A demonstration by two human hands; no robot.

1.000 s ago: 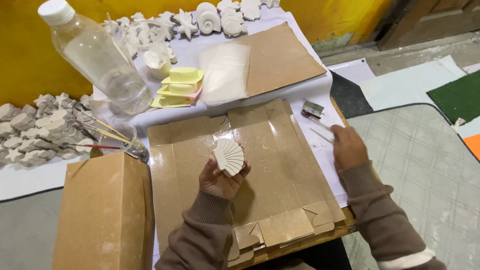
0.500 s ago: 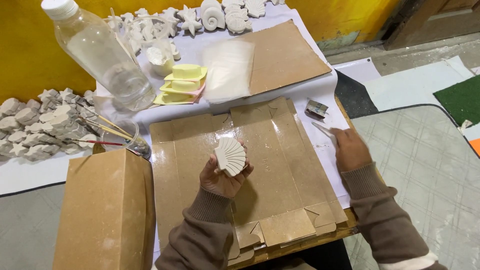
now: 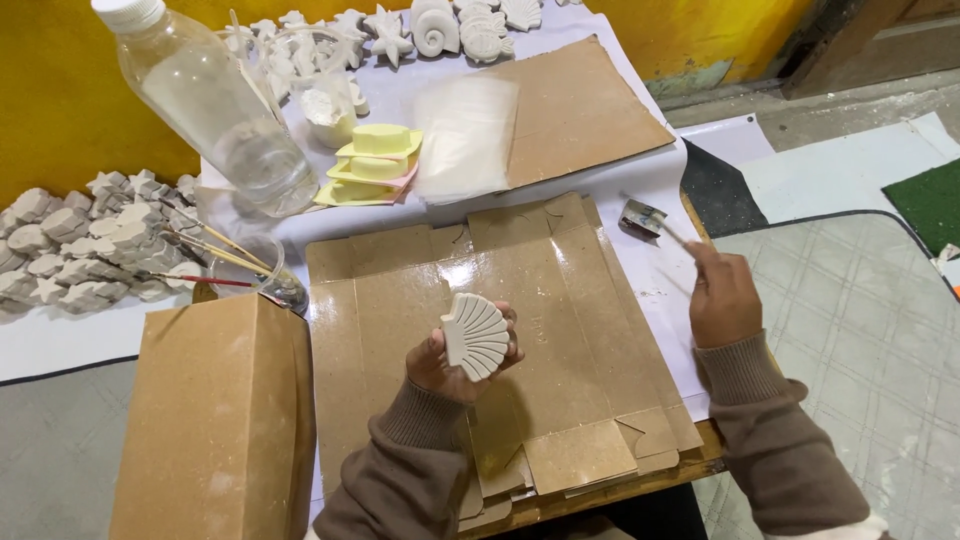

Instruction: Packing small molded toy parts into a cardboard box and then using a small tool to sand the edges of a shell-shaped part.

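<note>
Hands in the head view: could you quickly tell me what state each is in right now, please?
Left hand: closed around a white shell-shaped plaster cast.
Right hand: closed on a thin brush.

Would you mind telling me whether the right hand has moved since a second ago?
Yes. The right hand has moved up the table, toward the small foil packet.

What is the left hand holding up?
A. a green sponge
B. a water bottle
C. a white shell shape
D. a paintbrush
C: the left hand grips a white, ribbed, fan-shaped shell above the flat cardboard, while the bottle stands apart at the back of the table.
</note>
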